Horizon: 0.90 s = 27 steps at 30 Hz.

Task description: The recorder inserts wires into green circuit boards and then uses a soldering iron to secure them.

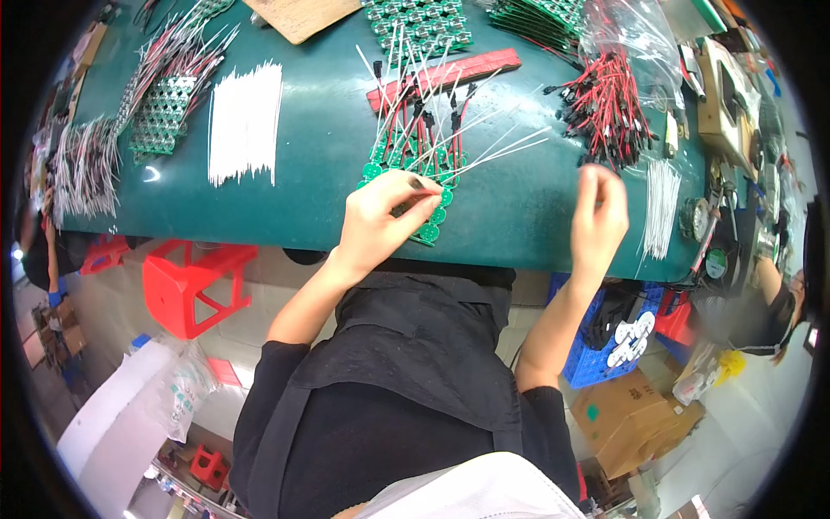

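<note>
My left hand (380,216) is closed in a pinch at a panel of round green circuit boards (430,232). Its fingertips meet over the panel's right side, and what they grip is too small to make out. White wires (510,149) and red wires with black connectors (456,121) stand up from the panel and fan outward. To the right, my right hand (598,221) is raised near the table's front edge, fingers bent together and slightly blurred. It is just below a heap of red wires with black connectors (608,108); anything between its fingertips is hidden.
A red bar (484,66) lies behind the panel. White wire bundles lie left (245,121) and right (661,208). More green board panels (419,26) and wired boards (162,112) cover the far and left table. Below are a red stool (194,285) and a blue crate (596,368).
</note>
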Each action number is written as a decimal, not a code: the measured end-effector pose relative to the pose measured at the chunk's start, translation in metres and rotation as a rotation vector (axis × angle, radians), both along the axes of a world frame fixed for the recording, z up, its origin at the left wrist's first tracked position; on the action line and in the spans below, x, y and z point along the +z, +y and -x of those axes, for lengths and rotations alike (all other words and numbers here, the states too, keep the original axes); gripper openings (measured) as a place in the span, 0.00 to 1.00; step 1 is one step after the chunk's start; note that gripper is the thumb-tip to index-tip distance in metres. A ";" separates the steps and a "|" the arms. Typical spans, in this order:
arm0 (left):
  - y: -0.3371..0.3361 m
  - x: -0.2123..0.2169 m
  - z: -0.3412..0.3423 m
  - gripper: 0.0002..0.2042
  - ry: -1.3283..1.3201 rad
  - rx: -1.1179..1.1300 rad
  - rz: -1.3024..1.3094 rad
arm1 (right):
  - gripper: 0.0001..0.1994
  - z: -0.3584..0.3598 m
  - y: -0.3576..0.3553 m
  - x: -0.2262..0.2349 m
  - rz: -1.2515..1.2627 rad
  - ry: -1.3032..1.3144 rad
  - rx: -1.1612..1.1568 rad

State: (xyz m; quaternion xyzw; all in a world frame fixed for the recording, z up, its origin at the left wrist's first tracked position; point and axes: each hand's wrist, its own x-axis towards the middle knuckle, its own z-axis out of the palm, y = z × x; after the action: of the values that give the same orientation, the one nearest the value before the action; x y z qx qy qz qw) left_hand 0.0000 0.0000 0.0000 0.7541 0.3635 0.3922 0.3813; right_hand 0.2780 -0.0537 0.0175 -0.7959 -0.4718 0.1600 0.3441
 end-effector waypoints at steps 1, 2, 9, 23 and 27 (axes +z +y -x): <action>0.000 -0.002 -0.002 0.06 -0.065 0.023 0.142 | 0.13 -0.010 0.011 -0.003 -0.034 -0.319 -0.137; 0.001 -0.002 -0.003 0.06 -0.128 0.045 0.283 | 0.13 -0.022 0.017 -0.011 -0.035 -0.319 -0.146; 0.001 0.000 -0.007 0.06 0.005 0.002 0.257 | 0.12 -0.025 0.018 -0.022 0.108 -0.435 -0.130; -0.007 -0.008 -0.011 0.06 0.105 0.041 -0.068 | 0.06 0.003 -0.020 -0.016 -0.174 -0.187 -0.215; -0.006 -0.007 -0.013 0.08 0.156 0.030 -0.149 | 0.02 0.026 -0.040 -0.002 -0.251 0.580 -0.118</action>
State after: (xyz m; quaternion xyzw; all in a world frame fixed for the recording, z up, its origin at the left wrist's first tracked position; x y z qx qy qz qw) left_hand 0.0128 -0.0056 -0.0070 0.8029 0.3734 0.3640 0.2889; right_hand 0.2522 -0.0938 0.0153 -0.6946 -0.3230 0.3005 0.5682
